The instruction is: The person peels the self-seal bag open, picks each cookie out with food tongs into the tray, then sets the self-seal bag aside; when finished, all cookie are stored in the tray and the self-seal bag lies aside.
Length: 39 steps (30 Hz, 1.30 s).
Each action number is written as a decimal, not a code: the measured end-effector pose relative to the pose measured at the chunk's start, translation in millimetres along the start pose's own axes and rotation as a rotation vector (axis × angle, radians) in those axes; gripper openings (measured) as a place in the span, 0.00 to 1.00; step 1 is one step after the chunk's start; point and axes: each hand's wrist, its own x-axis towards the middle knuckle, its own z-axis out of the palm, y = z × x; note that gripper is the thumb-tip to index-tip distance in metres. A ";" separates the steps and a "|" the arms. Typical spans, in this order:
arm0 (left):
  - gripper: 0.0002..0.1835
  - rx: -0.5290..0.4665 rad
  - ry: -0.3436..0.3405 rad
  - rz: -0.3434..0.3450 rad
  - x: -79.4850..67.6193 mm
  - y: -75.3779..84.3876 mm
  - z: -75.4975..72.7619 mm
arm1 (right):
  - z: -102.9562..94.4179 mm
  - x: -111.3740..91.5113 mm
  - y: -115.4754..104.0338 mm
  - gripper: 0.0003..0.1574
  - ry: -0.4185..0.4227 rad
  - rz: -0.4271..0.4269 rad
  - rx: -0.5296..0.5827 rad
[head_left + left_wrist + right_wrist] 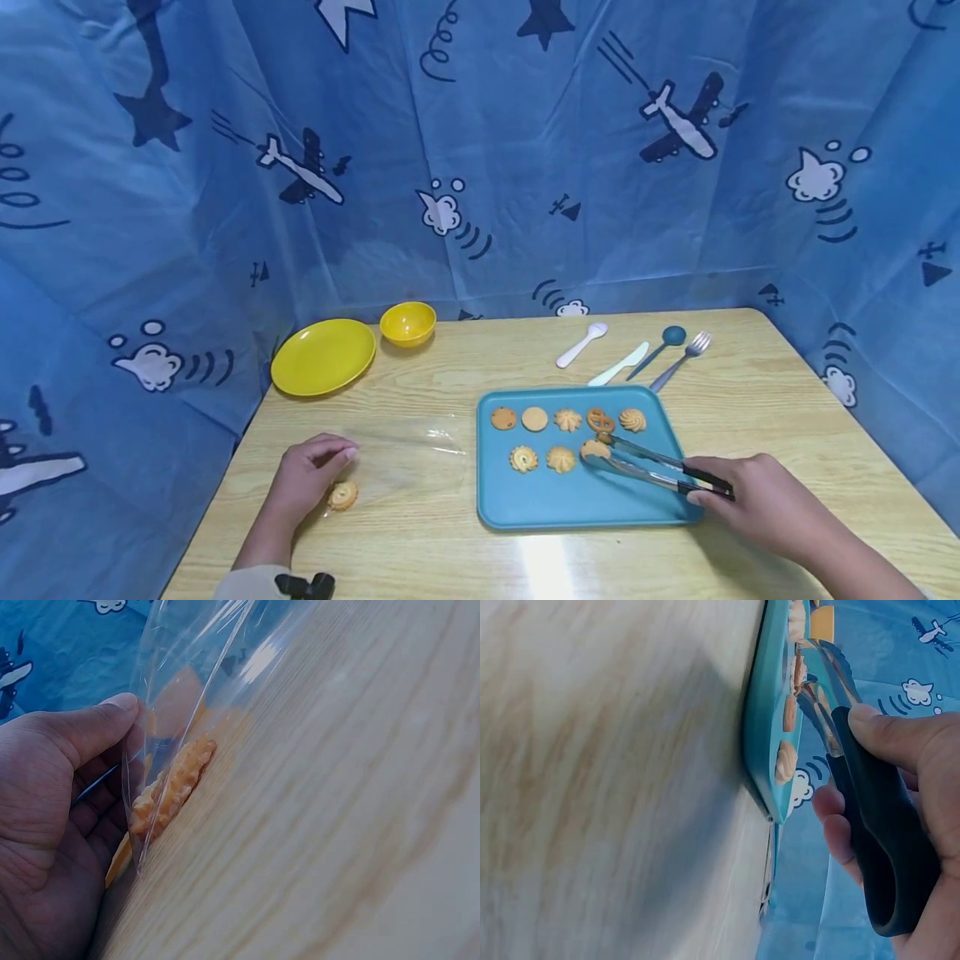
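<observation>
My left hand (303, 479) pinches the edge of a clear plastic bag (412, 450) lying on the table. Inside that bag, close to the fingers, is a crimped round cookie (343, 496); the left wrist view shows it edge-on (176, 787). With my right hand (765, 500) I hold metal tongs (645, 474) by their black handles (889, 817). Their tips reach over the blue tray (525, 510), on either side of a round cookie (595, 449) in the front row. Whether the tips press on it, I cannot tell.
More cookies sit on the tray, among them a pretzel-shaped one (600, 419) and a swirled one (632, 420). Behind it lie a white spoon (581, 346), a knife (619, 364), a dark spoon (672, 336) and a fork (681, 362). A yellow plate (322, 358) and bowl (408, 325) stand back left.
</observation>
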 end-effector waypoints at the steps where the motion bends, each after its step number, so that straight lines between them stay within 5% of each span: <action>1: 0.13 0.000 0.002 -0.003 0.2 -0.5 -0.1 | 0.4 -0.3 0.8 0.25 -0.002 0.001 -0.002; 9: 0.09 -0.019 0.015 0.024 -0.2 0.2 0.5 | 6.0 -1.5 1.2 0.27 0.008 0.016 0.024; 14: 0.09 -0.023 0.024 0.039 -1.0 0.2 -0.1 | 10.0 10.8 -18.9 0.26 0.063 -0.049 0.082; 21: 0.08 0.012 0.025 0.034 -1.7 1.2 0.1 | 26.7 56.1 -67.2 0.22 0.039 -0.241 0.134; 27: 0.10 0.018 0.016 0.025 -1.1 1.8 0.9 | 51.9 100.6 -106.5 0.23 -0.074 -0.297 0.185; 39: 0.08 -0.012 0.022 0.056 -1.5 1.4 -0.4 | 94.6 167.6 -183.5 0.26 -0.218 -0.454 0.056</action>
